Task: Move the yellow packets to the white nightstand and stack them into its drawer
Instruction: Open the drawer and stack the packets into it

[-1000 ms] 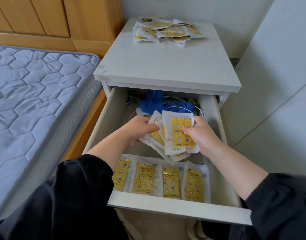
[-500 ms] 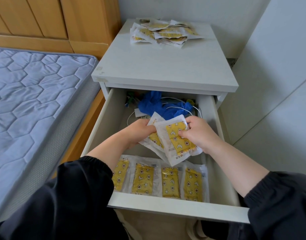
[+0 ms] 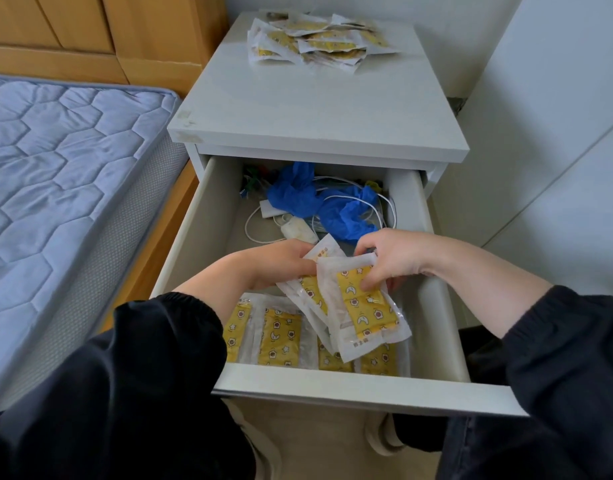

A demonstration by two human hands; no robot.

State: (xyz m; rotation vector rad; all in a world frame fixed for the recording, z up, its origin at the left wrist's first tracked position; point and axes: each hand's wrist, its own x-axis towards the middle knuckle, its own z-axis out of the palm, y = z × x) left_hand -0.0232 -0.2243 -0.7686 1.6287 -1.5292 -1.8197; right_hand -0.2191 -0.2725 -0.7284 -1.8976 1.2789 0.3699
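Both hands hold a fan of yellow packets over the open drawer of the white nightstand.

The left hand [image 3: 277, 265] grips the far end of a fanned bunch of yellow packets [image 3: 313, 296]. The right hand [image 3: 391, 258], close beside it, pinches the top packet [image 3: 364, 317] with curled fingers. The bunch slants over the near right part of the drawer [image 3: 350, 389]. Under it, a row of packets [image 3: 281, 337] lies flat side by side along the drawer's near edge, partly covered on the right by the held ones. At the far end of the drawer sit crumpled blue gloves [image 3: 298, 195] and a white cable [image 3: 251, 230]. A loose pile of packets [image 3: 315, 39] lies on the far part of the white nightstand [image 3: 315, 109] top. A blue quilted mattress [image 3: 55, 168] lies to the left.
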